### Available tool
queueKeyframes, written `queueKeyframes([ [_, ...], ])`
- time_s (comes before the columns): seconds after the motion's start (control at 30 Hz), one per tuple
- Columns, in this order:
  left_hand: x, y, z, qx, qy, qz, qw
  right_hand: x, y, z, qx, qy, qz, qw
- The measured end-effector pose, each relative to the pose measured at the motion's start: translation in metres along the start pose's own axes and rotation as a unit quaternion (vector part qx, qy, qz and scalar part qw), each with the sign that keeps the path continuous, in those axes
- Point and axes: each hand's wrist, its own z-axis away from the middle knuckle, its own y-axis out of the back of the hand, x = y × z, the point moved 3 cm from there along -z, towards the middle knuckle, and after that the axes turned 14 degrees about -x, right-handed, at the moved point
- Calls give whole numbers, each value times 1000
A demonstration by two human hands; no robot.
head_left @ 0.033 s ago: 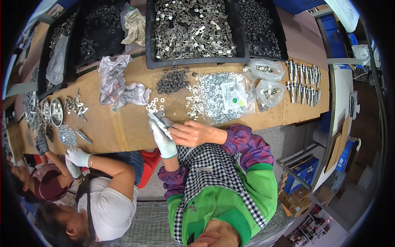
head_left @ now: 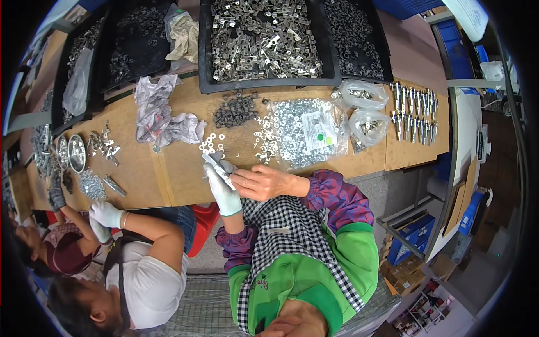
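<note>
My left hand, in a white glove, grips a long silver metal piece just above the near edge of the wooden bench. My bare right hand meets it from the right, fingertips pinched on the lower end of the same piece. Loose white washers lie on the bench just beyond my hands. Further back are a small heap of dark nuts and an open clear bag of silver washers.
Black trays of metal parts line the back of the bench. Rows of upright bolts and two small clear bags stand at the right, and crumpled plastic lies at the left. A co-worker's gloved hands are near a metal bowl.
</note>
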Motion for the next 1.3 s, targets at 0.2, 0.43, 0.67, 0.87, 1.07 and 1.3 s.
queueKeyframes([
  [0.2,7,-13,1,0,-56,18,998,-5,3,4,-13,-59,7,998],
  [0.43,-4,-1,3,10,-116,-200,973,7,7,-5,-1,-115,-189,975],
  [0.67,-14,10,-1,14,-33,-23,999,-2,-3,-2,-27,-81,-160,983],
  [0.87,4,-5,3,-2,-103,-182,978,9,10,-6,-15,-121,-250,961],
  [1.07,9,-10,2,-10,-15,50,999,12,3,-4,-8,-149,-322,935],
  [1.3,12,-14,-4,50,5,126,991,19,5,-2,89,-134,-320,934],
])
